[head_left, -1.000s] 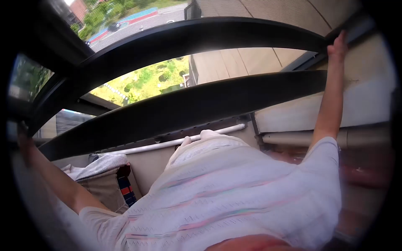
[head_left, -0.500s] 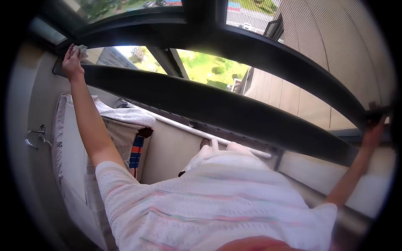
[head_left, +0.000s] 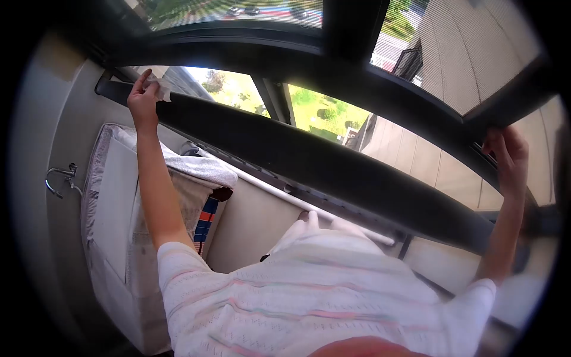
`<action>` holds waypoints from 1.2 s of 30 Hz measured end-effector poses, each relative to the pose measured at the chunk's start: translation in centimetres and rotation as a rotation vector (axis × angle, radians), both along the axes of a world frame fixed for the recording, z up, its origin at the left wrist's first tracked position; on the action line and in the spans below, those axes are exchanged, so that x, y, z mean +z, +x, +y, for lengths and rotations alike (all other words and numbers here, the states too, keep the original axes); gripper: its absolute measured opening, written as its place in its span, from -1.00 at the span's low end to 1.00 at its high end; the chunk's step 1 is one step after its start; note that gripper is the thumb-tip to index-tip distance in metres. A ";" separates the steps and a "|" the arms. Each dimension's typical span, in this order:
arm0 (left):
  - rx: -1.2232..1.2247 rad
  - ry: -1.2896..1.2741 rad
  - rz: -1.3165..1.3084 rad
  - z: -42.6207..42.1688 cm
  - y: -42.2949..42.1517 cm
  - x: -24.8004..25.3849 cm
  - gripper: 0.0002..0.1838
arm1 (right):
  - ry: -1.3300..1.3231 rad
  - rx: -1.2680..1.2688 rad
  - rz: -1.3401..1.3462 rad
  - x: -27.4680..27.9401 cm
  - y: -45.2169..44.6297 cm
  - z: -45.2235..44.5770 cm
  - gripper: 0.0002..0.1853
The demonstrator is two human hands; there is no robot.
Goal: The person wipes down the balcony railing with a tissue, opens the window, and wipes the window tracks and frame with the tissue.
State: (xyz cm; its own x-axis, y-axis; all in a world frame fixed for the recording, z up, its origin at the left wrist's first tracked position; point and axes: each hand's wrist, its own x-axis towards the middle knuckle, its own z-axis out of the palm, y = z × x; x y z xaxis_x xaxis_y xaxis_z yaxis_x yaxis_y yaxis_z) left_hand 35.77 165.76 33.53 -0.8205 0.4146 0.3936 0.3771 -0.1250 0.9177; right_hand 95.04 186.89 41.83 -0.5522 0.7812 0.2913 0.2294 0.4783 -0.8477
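At the top right, the right hand (head_left: 510,157) is by the low corner of the window screen (head_left: 470,59), fingers bent, but I cannot tell if its grip is tight. A moment ago, the screen ran to the far right; now a pale wall (head_left: 540,157) outside shows past its edge, so the screen seems to have slid and that side looks more open. The left hand (head_left: 144,107) pinches a white tissue (head_left: 162,89) near the black rail's (head_left: 285,143) left end. I count two hands, one tissue, one tap (head_left: 61,177) and one white pipe (head_left: 285,195).
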 end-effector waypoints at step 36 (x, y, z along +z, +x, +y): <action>-0.945 -0.077 0.745 10.2 34.1 4.3 -0.64 | 0.686 0.228 -0.055 -0.5 -3.2 -0.5 -0.76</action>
State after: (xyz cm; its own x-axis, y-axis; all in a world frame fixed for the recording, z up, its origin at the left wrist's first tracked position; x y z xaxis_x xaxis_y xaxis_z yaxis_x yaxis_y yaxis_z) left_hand 69.89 175.94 37.87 0.2379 0.7723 0.5890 0.6069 -0.5916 0.5307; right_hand 91.87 186.38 41.32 -0.7076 0.2959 0.6417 0.0936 0.9394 -0.3299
